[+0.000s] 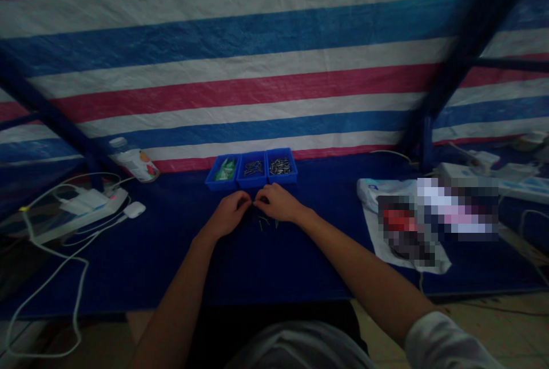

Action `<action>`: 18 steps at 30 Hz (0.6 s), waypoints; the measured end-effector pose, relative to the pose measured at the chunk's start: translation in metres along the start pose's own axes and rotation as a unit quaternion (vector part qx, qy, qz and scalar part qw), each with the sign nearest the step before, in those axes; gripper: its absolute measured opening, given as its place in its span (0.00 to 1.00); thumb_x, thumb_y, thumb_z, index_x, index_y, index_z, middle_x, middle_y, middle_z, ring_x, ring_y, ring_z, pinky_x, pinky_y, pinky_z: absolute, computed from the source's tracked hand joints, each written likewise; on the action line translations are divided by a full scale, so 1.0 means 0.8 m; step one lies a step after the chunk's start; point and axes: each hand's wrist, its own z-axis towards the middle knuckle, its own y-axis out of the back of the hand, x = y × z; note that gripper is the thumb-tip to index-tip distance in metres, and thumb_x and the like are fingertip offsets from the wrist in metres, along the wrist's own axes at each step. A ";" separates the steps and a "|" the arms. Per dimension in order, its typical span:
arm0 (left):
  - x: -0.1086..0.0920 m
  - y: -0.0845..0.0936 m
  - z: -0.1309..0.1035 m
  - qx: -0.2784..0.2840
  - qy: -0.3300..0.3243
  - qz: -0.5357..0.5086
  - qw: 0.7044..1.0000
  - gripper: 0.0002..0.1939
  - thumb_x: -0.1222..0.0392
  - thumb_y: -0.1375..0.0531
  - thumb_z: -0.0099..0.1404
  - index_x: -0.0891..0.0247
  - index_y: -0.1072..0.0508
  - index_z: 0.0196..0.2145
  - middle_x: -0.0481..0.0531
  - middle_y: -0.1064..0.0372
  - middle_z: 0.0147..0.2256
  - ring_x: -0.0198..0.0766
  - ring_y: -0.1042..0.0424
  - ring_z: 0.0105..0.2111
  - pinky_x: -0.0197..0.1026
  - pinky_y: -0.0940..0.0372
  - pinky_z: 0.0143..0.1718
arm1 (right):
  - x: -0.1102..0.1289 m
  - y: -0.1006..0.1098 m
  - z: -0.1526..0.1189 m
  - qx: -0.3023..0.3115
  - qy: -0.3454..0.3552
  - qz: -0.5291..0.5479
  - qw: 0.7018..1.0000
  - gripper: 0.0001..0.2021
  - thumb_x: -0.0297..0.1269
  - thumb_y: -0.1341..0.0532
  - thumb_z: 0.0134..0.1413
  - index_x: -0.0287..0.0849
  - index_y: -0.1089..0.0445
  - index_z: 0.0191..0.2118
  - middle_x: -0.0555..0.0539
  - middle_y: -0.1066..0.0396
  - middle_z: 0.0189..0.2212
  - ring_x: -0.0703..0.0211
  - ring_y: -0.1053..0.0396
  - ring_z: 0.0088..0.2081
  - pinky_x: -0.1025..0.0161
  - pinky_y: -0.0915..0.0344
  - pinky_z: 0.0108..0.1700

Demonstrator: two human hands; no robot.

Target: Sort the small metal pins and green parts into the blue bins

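Note:
My left hand (231, 210) and my right hand (278, 201) meet fingertip to fingertip over the blue table, just in front of three blue bins. Both are closed in a pinch; whatever sits between the fingers is too small and dark to make out. A few thin metal pieces, like screws or nails (265, 221), lie on the table under my right hand. The left bin (215, 185) holds green and clear pieces. Dark metal pieces fill the middle bin (252, 185), and shiny metal ones the right bin (283, 178).
A bottle (138, 163) and a white power strip (92, 214) with trailing cables stand at the left. On the right are a white plastic bag (373, 226), blurred-out items and another power strip (514, 186). Striped sheeting (274, 94) hangs behind the table (274, 272).

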 end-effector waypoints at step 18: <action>0.000 0.006 0.002 -0.154 0.061 -0.121 0.979 0.13 0.51 0.41 0.62 0.62 0.27 0.38 0.51 0.26 0.34 0.40 0.28 0.35 0.43 0.35 0.40 | -0.002 0.012 0.015 -0.073 -0.278 0.429 0.857 0.10 0.38 0.39 0.56 0.40 0.32 0.26 0.56 0.42 0.18 0.69 0.49 0.18 0.67 0.53 0.22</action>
